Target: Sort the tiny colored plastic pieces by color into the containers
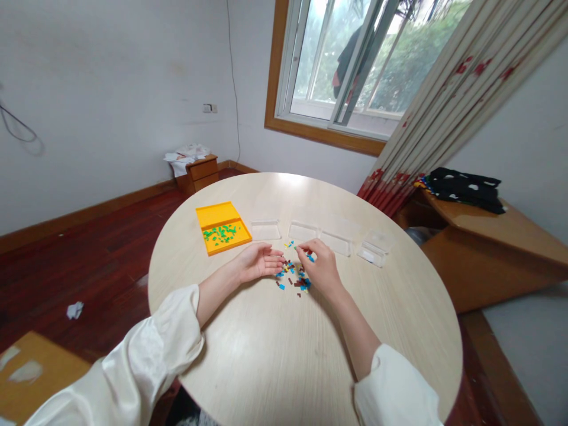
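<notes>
Small brown, blue and yellow building bricks (290,281) lie loose in a pile on the round table, partly covered by both hands. My left hand (260,262) is at the pile's left side, palm turned up and fingers stretched out; no brick shows on the palm. Over the right side of the pile, my right hand (320,265) has its thumb and forefinger pinched together on what looks like a small green brick (296,248). Several green bricks (222,235) fill part of an open yellow case (228,249), left of my left hand.
Clear plastic boxes (266,229) stand in a row beyond the pile, reaching right to another clear box (371,255). The pale round table (266,355) has a curved edge. A wooden cabinet (510,254) with black cloth (465,188) is at right.
</notes>
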The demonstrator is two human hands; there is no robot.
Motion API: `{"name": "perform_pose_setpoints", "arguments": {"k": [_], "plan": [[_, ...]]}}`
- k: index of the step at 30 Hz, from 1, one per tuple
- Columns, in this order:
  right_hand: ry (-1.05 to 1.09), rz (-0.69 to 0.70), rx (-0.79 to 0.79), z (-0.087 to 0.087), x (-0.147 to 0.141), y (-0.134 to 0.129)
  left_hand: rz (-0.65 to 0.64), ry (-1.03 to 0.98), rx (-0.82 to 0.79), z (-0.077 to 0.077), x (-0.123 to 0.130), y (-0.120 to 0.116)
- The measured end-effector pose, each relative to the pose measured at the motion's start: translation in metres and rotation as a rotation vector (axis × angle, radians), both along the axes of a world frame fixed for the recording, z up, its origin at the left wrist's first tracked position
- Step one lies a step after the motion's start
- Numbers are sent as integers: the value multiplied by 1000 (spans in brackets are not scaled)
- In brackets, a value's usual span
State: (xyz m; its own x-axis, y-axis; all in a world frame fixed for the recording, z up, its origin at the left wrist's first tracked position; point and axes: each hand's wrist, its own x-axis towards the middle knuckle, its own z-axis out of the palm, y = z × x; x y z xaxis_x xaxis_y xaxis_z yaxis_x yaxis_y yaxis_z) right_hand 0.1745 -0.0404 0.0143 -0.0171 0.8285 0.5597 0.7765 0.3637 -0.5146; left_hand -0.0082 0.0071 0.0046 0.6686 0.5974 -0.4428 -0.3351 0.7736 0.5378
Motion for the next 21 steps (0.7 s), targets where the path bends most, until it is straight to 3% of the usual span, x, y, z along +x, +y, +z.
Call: {"name": "perform_pose_setpoints", "arguments": {"k": [4, 9, 14, 18, 21], "plan": [[67, 165, 6, 5, -18, -7, -87, -73, 5, -2, 1, -2], [115, 132, -3, 2, -12, -5, -47, -55, -11, 13, 3, -7], [-11, 89, -156, -8, 5, -1, 229, -43, -18, 25, -9, 4], [-123, 142, -248, -11, 6, -3, 637, -63, 81, 25, -29, 25], [-148, 205, -289, -8, 2, -7, 878, -2, 63, 29, -43, 33]]}}
